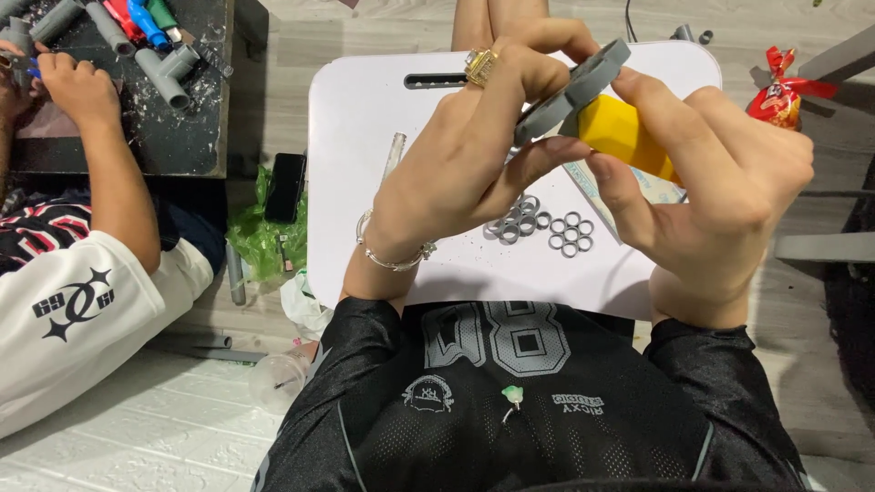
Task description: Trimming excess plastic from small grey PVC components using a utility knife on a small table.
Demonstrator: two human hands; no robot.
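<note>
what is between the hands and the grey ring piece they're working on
Nothing visible: the left hand and right hand both already grip the grey ring piece, with a yellow tool pressed against it.

I have both hands raised close together, forearms angled inward. My left hand (pixel 474 150) pinches with curled fingers; my right hand (pixel 720 182) grips, thumb pressed forward.

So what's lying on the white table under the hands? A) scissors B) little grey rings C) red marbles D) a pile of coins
B: little grey rings lie in clusters on the white table, just below the left hand and right hand, which hold a grey piece and a yellow block.
</note>
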